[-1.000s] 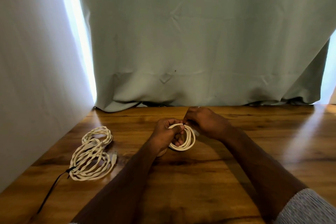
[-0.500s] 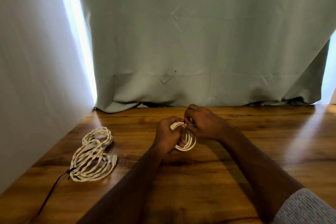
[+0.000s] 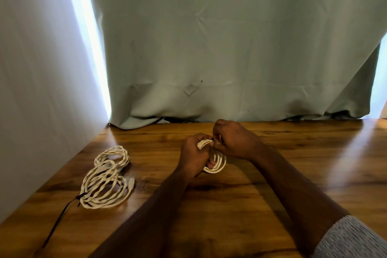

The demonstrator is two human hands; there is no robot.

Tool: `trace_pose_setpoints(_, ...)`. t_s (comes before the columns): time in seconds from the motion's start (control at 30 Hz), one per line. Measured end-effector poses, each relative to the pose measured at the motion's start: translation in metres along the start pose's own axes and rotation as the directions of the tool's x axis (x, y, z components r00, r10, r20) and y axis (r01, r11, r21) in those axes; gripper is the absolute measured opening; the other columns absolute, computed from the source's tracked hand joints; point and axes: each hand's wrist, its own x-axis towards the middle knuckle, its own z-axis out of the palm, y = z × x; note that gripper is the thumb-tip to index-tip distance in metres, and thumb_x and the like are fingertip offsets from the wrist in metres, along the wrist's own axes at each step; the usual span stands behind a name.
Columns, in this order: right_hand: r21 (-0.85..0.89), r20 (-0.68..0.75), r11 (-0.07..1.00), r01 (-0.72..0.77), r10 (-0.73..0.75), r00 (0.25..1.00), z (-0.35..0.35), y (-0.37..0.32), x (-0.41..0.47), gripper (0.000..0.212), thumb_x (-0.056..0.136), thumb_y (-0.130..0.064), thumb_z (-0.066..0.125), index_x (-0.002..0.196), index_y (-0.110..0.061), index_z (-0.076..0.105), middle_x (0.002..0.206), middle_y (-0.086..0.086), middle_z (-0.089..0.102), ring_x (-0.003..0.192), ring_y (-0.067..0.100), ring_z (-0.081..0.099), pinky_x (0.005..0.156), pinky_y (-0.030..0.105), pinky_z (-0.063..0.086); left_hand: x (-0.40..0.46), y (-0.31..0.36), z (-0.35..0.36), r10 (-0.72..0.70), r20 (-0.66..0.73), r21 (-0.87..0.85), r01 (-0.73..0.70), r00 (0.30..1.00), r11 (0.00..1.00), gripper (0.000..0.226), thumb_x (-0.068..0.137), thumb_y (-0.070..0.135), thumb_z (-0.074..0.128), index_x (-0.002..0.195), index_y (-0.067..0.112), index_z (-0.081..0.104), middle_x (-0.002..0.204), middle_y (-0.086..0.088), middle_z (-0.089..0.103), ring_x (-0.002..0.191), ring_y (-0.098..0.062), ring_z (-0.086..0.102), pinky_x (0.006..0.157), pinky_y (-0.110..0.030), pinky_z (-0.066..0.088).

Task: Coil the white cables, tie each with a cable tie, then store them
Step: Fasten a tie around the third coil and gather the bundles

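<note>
There is one view only, from a wide-angle camera worn on the person's head. It looks forward and down over the wooden surface, near enough that both forearms reach in from the bottom edge. The far rim of the surface meets a hanging curtain straight ahead, and a white wall leans in along the left side.

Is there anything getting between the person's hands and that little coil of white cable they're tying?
Nothing visible does. The left hand already grips the small coil and the right hand pinches at its top, where a small dark bit shows, perhaps the tie. The other white bundle lies apart, to the left on the table.
</note>
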Motion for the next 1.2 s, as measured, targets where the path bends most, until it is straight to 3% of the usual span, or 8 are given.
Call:
trace_pose_setpoints(0.27,0.04,-0.023,0.999,0.003,-0.002,1.0,0.003,0.006,0.0,0.011,0.088,-0.023,0.066,0.086,-0.012,0.068,0.085,-0.002,0.056,0.074,0.012,0.05,0.067,0.025,0.037,0.0,-0.001,0.002,0.012,-0.017,0.01,-0.012,1.0,1.0,0.014,0.097,0.004,0.056,0.108,0.005,0.065,0.055,-0.015,0.064,0.041,-0.022,0.059,0.044,-0.029,0.05)
trace_pose_setpoints(0.53,0.164,-0.077,0.986,0.036,-0.024,0.997,0.004,0.011,-0.001,0.009,0.092,-0.014,0.065,0.088,-0.012,0.074,0.086,0.003,0.071,0.074,0.014,0.061,0.067,0.028,0.048,0.001,-0.003,0.001,0.003,-0.011,-0.003,-0.003,1.0,1.0,0.014,0.096,0.004,0.058,0.108,0.002,0.064,0.054,-0.015,0.064,0.04,-0.023,0.059,0.042,-0.028,0.049)
trace_pose_setpoints(0.7,0.309,-0.096,0.951,0.031,-0.001,0.995,0.004,0.018,-0.006,0.007,0.088,-0.013,0.075,0.093,-0.016,0.08,0.087,-0.006,0.076,0.071,-0.007,0.061,0.068,0.007,0.043,0.003,-0.004,0.0,-0.011,0.024,-0.023,0.012,1.0,1.0,0.013,0.096,0.004,0.058,0.107,0.001,0.064,0.054,-0.017,0.063,0.041,-0.024,0.059,0.042,-0.027,0.049)
trace_pose_setpoints(0.83,0.45,-0.088,0.893,0.003,0.041,0.995,0.003,0.022,-0.011,0.009,0.086,-0.015,0.078,0.095,-0.015,0.08,0.089,-0.006,0.078,0.079,0.0,0.07,0.071,0.013,0.052,0.003,-0.005,-0.002,-0.016,0.069,-0.046,0.019,0.997,0.999,0.012,0.096,0.004,0.059,0.106,0.002,0.065,0.056,-0.02,0.063,0.041,-0.024,0.058,0.042,-0.026,0.048)
trace_pose_setpoints(1.0,0.458,-0.042,0.889,0.009,0.011,0.999,0.0,0.026,-0.012,0.016,0.087,-0.01,0.077,0.101,-0.015,0.081,0.096,-0.005,0.079,0.087,-0.001,0.071,0.076,0.013,0.053,0.003,-0.003,-0.004,-0.021,0.105,-0.082,0.03,0.994,0.996,0.011,0.096,0.003,0.058,0.104,0.001,0.067,0.06,-0.022,0.063,0.04,-0.021,0.057,0.041,-0.026,0.048)
trace_pose_setpoints(1.2,0.462,-0.059,0.887,0.011,0.018,0.998,-0.003,0.023,-0.012,0.015,0.083,-0.008,0.08,0.096,-0.016,0.081,0.09,-0.007,0.078,0.081,-0.001,0.071,0.073,0.012,0.052,0.001,-0.002,-0.006,-0.01,0.163,-0.108,0.028,0.987,0.994,0.007,0.095,0.002,0.061,0.098,0.002,0.067,0.06,-0.017,0.063,0.041,-0.022,0.056,0.04,-0.026,0.047)
